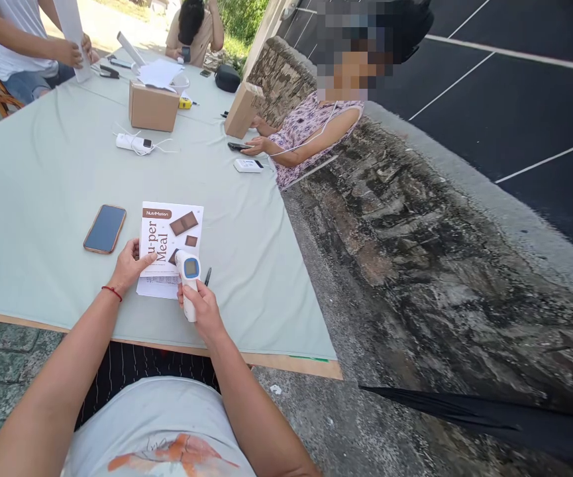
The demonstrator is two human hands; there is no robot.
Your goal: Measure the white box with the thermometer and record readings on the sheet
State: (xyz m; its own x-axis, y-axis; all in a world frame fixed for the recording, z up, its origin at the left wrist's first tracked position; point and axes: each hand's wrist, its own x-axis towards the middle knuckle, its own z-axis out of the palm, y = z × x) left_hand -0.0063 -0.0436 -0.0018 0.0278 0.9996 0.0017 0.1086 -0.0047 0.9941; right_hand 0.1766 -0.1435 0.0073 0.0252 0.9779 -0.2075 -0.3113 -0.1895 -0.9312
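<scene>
My left hand [131, 266] grips the left edge of a flat white printed card [187, 215] marked "NutriMotion" with pictures of chocolate pieces, its thumb across the front. Below the card's lower edge shows a white sheet with small print [153, 287]. My right hand [203, 310] is wrapped around the handle of a white infrared thermometer [191, 267], its blue-framed screen facing up. The thermometer's head overlaps the card's lower right corner. A dark pen [208, 276] lies just right of it. Left of the card rests a smartphone [104, 228] in an orange-brown case.
Farther along the cloth-covered table [57, 179] stand a cardboard box [153, 109] with papers on top and a white device with cables [134, 143]. At right, a person [316, 132] holds a phone beside another box [244, 111]. Two more people sit at the far end.
</scene>
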